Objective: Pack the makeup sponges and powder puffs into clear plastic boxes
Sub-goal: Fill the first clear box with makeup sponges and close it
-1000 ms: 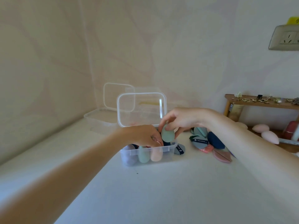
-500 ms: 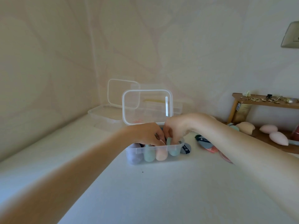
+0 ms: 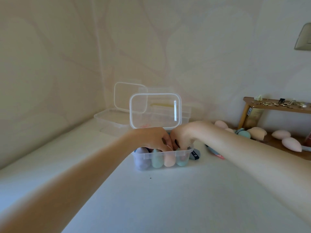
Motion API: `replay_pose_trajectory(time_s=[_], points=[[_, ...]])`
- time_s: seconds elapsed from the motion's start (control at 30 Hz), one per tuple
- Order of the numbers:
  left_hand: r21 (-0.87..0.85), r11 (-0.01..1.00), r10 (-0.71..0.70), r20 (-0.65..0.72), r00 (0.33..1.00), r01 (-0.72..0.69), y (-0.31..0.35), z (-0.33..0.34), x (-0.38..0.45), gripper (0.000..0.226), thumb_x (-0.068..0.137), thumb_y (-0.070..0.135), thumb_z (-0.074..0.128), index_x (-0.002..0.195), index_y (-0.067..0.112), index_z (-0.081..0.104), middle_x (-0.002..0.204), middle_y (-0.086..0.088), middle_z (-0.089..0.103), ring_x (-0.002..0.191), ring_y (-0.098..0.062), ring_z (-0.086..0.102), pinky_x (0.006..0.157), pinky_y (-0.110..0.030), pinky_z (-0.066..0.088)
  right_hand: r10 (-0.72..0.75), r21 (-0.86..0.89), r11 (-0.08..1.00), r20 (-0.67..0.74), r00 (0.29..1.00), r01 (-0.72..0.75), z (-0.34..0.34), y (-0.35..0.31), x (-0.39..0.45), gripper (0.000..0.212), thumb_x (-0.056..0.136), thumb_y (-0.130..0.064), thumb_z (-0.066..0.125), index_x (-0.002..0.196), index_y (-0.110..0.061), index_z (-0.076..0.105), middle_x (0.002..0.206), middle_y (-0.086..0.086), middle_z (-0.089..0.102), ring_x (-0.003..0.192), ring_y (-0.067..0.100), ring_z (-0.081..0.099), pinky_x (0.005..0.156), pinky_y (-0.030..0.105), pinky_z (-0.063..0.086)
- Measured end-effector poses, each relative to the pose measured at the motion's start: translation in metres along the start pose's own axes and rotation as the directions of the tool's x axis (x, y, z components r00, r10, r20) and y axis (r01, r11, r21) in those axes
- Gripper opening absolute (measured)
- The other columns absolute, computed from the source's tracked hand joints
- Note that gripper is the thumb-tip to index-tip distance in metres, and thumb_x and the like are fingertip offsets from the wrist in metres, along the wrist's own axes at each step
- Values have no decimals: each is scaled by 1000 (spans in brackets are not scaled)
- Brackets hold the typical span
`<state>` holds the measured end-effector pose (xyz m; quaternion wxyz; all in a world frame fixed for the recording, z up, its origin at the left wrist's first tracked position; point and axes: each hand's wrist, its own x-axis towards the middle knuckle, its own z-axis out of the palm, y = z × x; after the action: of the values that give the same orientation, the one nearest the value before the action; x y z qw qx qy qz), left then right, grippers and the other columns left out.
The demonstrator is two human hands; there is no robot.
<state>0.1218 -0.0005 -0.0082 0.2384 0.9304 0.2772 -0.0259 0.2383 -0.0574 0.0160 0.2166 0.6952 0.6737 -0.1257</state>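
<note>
Mid-frame: clear plastic box (image 3: 162, 155) on the white table (image 3: 168, 199), lid up, with purple, green, peach and teal sponges (image 3: 169, 159) lined along its front wall. Left hand (image 3: 152, 138) and right hand (image 3: 182, 136) both dipped in, fingers curled down among the sponges; can't tell what's actually gripped. Far right: loose pink sponges (image 3: 291, 143) near a wooden shelf (image 3: 276, 106).

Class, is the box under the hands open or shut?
Open: the box's lid stands upright behind both hands, which reach inside.
</note>
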Motion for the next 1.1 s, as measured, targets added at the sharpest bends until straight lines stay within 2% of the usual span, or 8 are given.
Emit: replay_pose_trajectory(time_s=[0.13, 0.23, 0.37, 0.47, 0.63, 0.83, 1.0, 1.1], points=[[-13, 1000, 11, -15, 1000, -11, 1, 2, -3, 14, 86, 35, 62, 91, 21, 65, 73, 14, 53, 72, -8, 51, 71, -19, 41, -4, 45, 999, -25, 1000, 5, 8, 6, -1, 33, 85, -26, 67, 62, -27, 43, 73, -14, 42, 77, 14, 46, 57, 13, 32], [56, 998, 15, 29, 999, -17, 2, -10, -6, 21, 87, 35, 59, 103, 25, 68, 94, 11, 65, 92, -13, 62, 91, -26, 48, -13, 121, 993, 8, 1000, 12, -6, 8, -10, 17, 84, -18, 67, 73, -17, 53, 74, -8, 50, 71, 10, 48, 63, 18, 39], [-30, 999, 23, -23, 999, -23, -6, -43, -28, 20, 89, 20, 59, 107, 23, 67, 104, 14, 64, 104, -12, 62, 84, -14, 52, -47, 240, 964, -263, 964, 113, -32, 11, -33, 13, 85, -8, 61, 91, -20, 60, 90, -6, 62, 94, 20, 59, 82, 29, 48], [36, 999, 1, 36, 999, -2, -18, -53, -44, 16, 85, 19, 64, 100, 21, 70, 100, 12, 67, 105, -14, 64, 83, -14, 50, -87, 344, 921, -284, 955, 186, -26, 5, -35, 23, 86, -5, 58, 99, -23, 66, 112, -3, 66, 105, 20, 61, 96, 39, 51], [168, 986, -13, 39, 999, 6, -17, -38, -44, 15, 81, 21, 67, 96, 18, 71, 101, 2, 73, 96, -20, 67, 87, -25, 50, -112, 360, 911, -250, 962, 199, 0, -4, -20, 21, 82, -26, 71, 101, -16, 69, 98, -5, 65, 88, 11, 59, 74, 21, 49], [159, 986, 31, 42, 999, -38, -11, -21, -30, 15, 83, 26, 67, 94, 19, 73, 75, 12, 64, 84, -21, 66, 79, -27, 52, -105, 390, 905, -179, 978, 168, 5, -1, -9, 19, 77, -20, 74, 68, -27, 59, 73, -10, 57, 72, 13, 56, 60, 19, 44], [326, 945, -23, 35, 999, 11, -2, 2, -13, 15, 81, 23, 64, 91, 14, 72, 82, 1, 59, 78, -20, 54, 62, -23, 44, -58, 204, 975, -136, 989, 85, 14, -14, 11, 29, 85, -24, 64, 59, -24, 51, 61, -7, 48, 58, 12, 44, 53, 21, 38], [302, 953, -10, 89, 996, -17, 0, -11, -16, 18, 81, 24, 67, 96, 14, 72, 85, 2, 64, 93, -24, 64, 79, -29, 51, -106, 307, 944, -56, 993, 118, 2, -9, 3, 15, 83, -21, 70, 74, -21, 59, 72, -6, 56, 65, 10, 54, 55, 17, 44]])
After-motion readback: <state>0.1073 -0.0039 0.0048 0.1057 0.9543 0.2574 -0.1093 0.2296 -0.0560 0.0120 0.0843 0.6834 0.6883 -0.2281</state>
